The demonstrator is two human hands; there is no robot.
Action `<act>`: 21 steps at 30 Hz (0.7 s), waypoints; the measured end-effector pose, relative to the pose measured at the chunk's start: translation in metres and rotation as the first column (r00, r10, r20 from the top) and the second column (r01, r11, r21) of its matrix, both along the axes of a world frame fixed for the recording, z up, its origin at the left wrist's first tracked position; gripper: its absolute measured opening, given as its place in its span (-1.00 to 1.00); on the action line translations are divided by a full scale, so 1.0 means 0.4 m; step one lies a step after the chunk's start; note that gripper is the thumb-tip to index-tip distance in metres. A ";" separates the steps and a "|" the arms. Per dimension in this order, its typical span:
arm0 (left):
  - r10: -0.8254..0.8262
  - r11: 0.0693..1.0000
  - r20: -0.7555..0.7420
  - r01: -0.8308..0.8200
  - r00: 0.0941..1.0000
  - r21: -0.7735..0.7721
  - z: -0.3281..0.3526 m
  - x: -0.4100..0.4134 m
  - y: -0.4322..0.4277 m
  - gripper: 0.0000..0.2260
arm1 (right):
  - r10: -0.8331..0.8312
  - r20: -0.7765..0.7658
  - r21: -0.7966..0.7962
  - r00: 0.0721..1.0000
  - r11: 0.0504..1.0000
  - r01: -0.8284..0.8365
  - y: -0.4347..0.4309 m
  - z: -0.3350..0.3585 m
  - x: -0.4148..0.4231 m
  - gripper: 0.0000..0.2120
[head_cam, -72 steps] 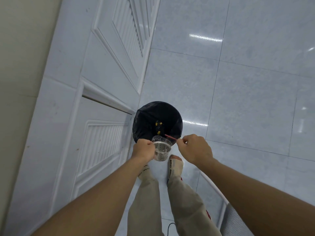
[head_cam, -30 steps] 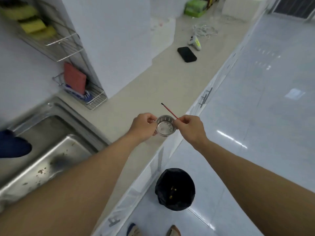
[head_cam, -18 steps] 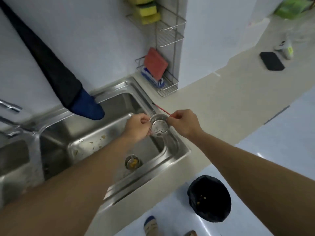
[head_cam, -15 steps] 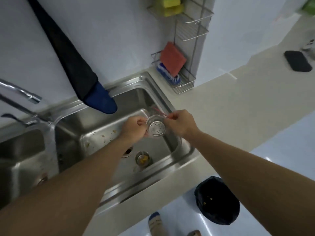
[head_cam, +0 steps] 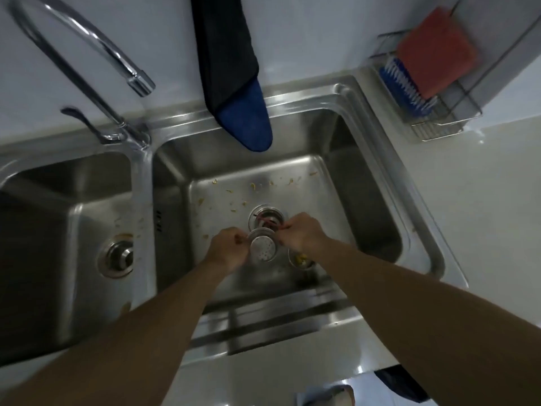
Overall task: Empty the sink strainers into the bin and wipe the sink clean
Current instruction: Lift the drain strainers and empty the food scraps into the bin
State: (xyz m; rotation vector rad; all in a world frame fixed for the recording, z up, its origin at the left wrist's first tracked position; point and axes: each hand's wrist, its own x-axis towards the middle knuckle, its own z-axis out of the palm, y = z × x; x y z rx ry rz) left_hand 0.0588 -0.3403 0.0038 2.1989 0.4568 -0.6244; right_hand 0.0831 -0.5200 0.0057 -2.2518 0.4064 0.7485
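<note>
My left hand [head_cam: 229, 249] grips a small perforated steel strainer [head_cam: 262, 250] by its rim, low over the right basin [head_cam: 366, 218] of the double sink. My right hand [head_cam: 303, 235] pinches a thin red stick [head_cam: 268, 221] that reaches over the open drain hole [head_cam: 266, 215] just behind the strainer. A second strainer with yellow scraps [head_cam: 300, 260] lies on the basin floor under my right wrist. Food bits [head_cam: 234, 197] speckle the basin floor. The left basin [head_cam: 73, 224] has its drain fitting [head_cam: 117, 257] in place. The bin's black edge [head_cam: 401, 385] shows at the bottom right.
A curved tap [head_cam: 87, 48] stands behind the divider. A dark blue cloth [head_cam: 234, 83] hangs down the wall over the right basin. A wire rack [head_cam: 433, 92] at the right holds a red cloth and a blue brush. Beige countertop [head_cam: 483, 200] lies to the right.
I have turned from the bin on the floor to the sink. Both hands carried the strainer and red stick over the right basin and lowered them near the drain hole.
</note>
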 end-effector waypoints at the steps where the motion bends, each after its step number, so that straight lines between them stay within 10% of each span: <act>1: 0.007 1.000 -0.025 -0.007 1.000 0.006 -0.022 -0.008 0.010 -0.92 | 0.027 -0.020 -0.020 0.999 0.999 -0.028 0.014 -0.021 0.001 -0.63; 13: -0.061 0.993 -0.218 0.082 0.974 0.087 -0.169 -0.060 0.069 -0.94 | 0.258 -0.197 -0.119 0.946 0.951 -0.284 0.080 -0.142 -0.004 -0.82; 21: -0.066 0.996 -0.208 0.078 0.976 0.048 -0.151 -0.035 0.056 -0.77 | 0.066 -0.075 -0.020 0.995 0.998 -0.068 0.051 -0.101 0.026 -0.70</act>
